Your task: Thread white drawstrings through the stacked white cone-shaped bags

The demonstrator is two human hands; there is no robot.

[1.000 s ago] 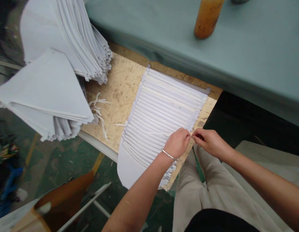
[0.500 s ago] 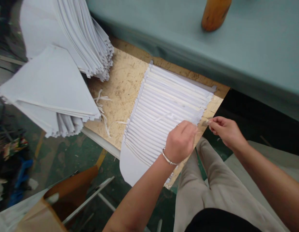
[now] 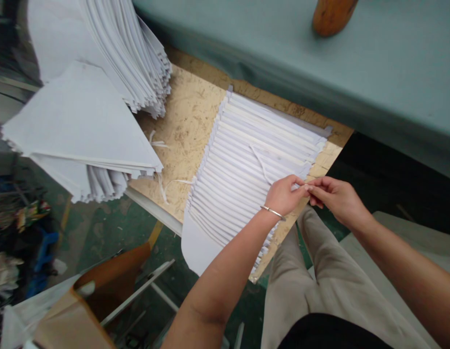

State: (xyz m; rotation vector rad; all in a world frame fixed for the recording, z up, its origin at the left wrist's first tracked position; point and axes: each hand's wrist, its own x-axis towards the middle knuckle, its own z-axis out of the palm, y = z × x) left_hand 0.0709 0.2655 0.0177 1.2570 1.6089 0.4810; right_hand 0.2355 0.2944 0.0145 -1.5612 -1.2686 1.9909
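The left hand, with a thin metal bangle at its wrist, and the right hand are held together above the near right edge of the fanned stack of white pleated sheets. Fingertips of both hands meet, pressed together at one point; whether they clamp the thin white tape cannot be determined at this resolution. The tape lies across the stack, just above the left hand.

The stack rests on a speckled tan particle board, and its rounded lower end overhangs the board's near edge. Left of it, a strip of board separates the stack from two piles of folded white triangular sheets; loose white tape strips lie between them.

Beyond the board's far edge stands a table covered in grey-green cloth, bearing an amber bottle. The far edge limits upward movement. Below the hands are the person's beige trousers. A brown cardboard box sits at lower left, beyond the left forearm, above a green floor.
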